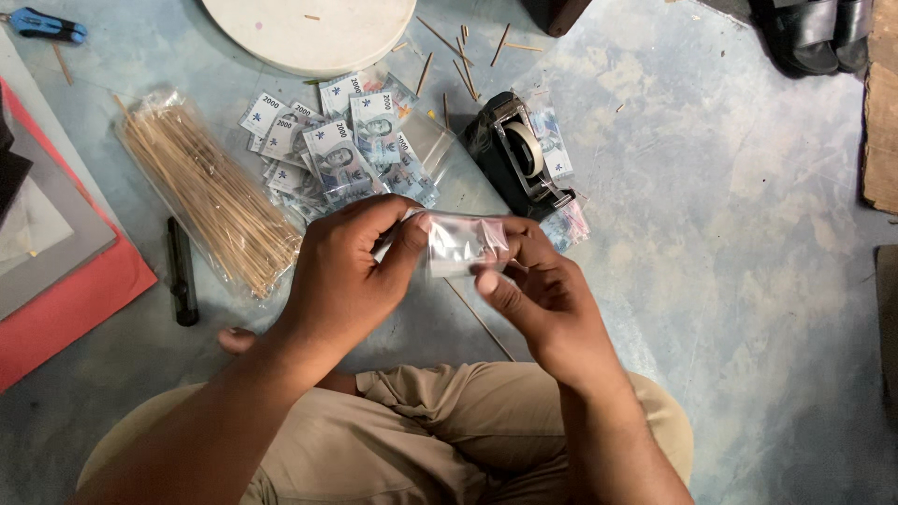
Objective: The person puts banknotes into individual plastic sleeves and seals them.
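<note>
left hand (341,271) + right hand (538,290) | pinch clear plastic sleeve (463,241) | banknote pile (341,150) behind

Glossy clear plastic sleeve (465,243)

Head camera looks down (closely) at floor (748,234).

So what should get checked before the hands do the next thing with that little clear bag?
1. Both hands grip the little clear bag: ok, left hand and right hand pinch it between them.
2. Bag held off the floor: ok.
3. Anything inside the bag: cannot tell, it shines.
4. Pile of banknotes close by: ok, just beyond the hands.
5. Black tape dispenser within reach: ok, it sits right of the pile.
6. Skewers tidy: not ok, most are in the packet of skewers, but loose sticks lie scattered on the floor.
</note>
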